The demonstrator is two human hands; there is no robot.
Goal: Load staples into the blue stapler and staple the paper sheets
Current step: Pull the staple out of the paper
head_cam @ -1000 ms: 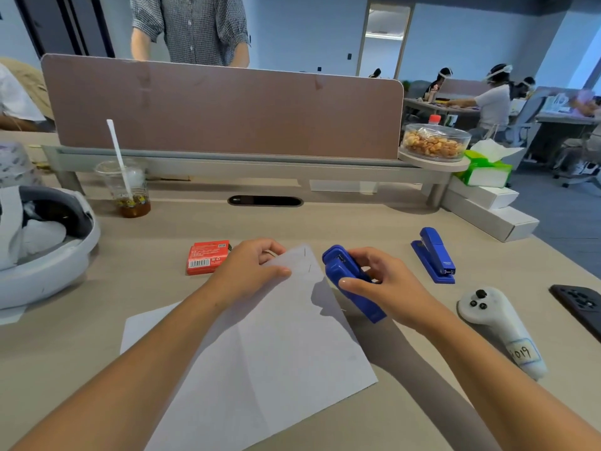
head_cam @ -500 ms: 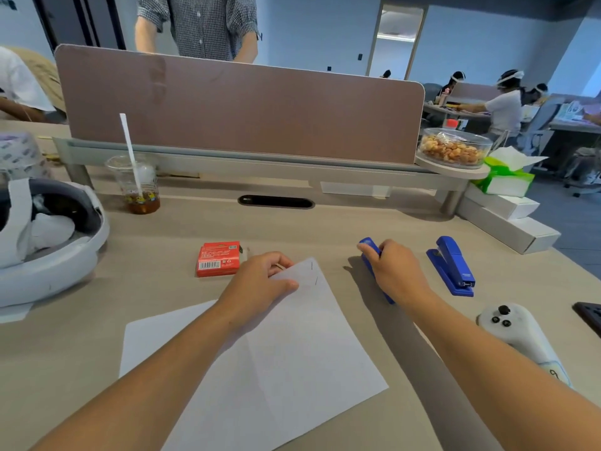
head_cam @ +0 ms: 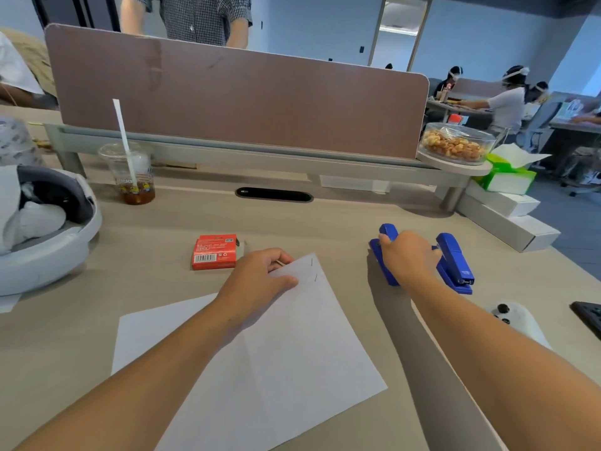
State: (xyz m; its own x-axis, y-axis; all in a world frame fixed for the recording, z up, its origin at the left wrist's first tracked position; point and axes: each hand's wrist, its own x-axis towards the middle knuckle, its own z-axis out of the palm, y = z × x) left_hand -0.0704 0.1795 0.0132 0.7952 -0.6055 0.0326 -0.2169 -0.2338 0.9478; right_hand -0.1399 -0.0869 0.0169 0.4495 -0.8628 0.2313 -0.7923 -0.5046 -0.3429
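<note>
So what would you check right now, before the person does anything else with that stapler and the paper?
1. Staples in the paper sheets: ok, two small marks show near the top corner.
2. Left hand on that corner: ok.
3. Right hand around the stapler: ok, stapler down on the desk.
4. Second stapler: ok, just right of the hand.
5. Red staple box: ok, beside the sheets.
6. Staples left inside: cannot tell.

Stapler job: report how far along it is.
Looks done: two staples show near the top corner of the paper sheets, pinned by the left hand. In hand: the right hand has the blue stapler on the desk. Left: apparently only letting go; loading can't be checked.
</note>
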